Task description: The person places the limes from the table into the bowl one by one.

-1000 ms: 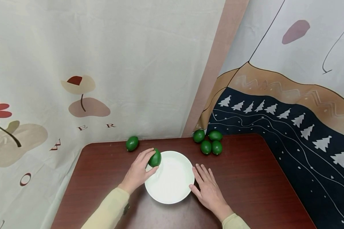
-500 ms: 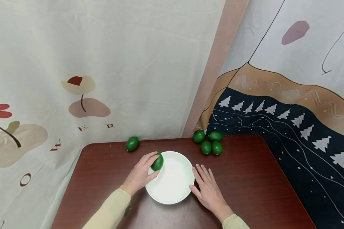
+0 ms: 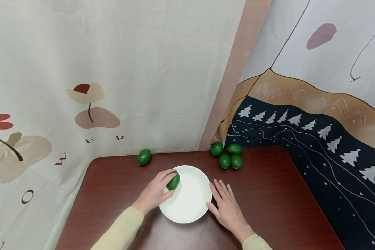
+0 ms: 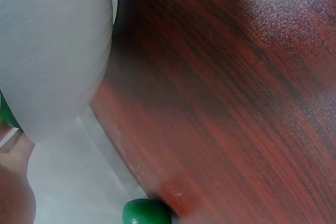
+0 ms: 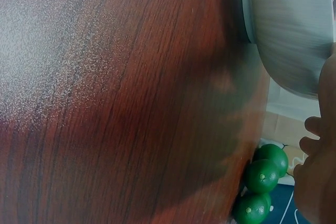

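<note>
In the head view my left hand (image 3: 153,191) grips a glossy green lime (image 3: 174,181) between fingers and thumb, over the left part of the white bowl (image 3: 189,203). Only a sliver of that lime (image 4: 5,114) shows at the left edge of the left wrist view, beyond the wall of the bowl (image 4: 58,40). With its fingers spread and fairly straight, my right hand (image 3: 228,208) lies along the bowl's right side, its thumb and index fingertip at the rim. The bowl's curved outer wall (image 5: 294,30) also fills the upper right of the right wrist view.
One lime (image 3: 144,157) sits at the back left edge of the dark red wooden table (image 3: 278,198). Several more limes (image 3: 224,161) are grouped at the back, right of the bowl. Behind the table hangs a printed cloth (image 3: 162,86).
My left hand has moved a little right and nearer to me with the lime, from the bowl's left rim further over its inside. The right hand keeps its place.
</note>
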{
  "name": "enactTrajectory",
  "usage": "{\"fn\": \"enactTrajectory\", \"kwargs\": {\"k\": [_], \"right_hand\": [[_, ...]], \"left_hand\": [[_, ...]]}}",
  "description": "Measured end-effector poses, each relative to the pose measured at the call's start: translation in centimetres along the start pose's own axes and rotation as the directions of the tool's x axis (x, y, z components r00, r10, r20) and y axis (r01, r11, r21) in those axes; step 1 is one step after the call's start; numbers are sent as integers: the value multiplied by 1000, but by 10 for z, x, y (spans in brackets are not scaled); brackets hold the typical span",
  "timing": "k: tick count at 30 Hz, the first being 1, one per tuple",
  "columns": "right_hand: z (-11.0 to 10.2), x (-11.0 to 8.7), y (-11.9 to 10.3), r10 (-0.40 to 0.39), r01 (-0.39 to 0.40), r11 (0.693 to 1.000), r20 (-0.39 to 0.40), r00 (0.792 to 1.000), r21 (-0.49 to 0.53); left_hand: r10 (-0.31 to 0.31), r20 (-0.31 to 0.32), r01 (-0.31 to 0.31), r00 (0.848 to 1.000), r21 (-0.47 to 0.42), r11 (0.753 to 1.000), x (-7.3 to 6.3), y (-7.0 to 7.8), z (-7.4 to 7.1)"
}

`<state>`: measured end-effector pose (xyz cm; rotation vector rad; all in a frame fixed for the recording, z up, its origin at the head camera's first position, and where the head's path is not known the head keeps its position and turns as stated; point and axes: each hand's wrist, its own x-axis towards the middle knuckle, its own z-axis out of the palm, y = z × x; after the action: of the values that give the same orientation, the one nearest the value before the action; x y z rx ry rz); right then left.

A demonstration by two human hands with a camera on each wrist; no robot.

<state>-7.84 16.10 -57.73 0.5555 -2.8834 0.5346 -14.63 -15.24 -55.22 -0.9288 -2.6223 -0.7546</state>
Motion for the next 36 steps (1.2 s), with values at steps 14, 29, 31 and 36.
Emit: {"fn": "enactTrajectory", "kwargs": {"k": [14,29,31,36], "right_hand": [[-1,1,0,-4,4,1000,-10,1000,13],[-1,1,-1,-3,3,1000,-8,1000,8],[-1,0,-1,-1,1,1000,-6,1000,6],[0,0,0,0,0,1000,-7,1000,0]], "left_hand": [[53,73,-56,996,38,998,2,1,1],[66,167,-79,984,70,994,4,5,0],[67,170,-81,983,72,994,4,5,0],[77,182,-93,980,82,992,4,5,1]]}}
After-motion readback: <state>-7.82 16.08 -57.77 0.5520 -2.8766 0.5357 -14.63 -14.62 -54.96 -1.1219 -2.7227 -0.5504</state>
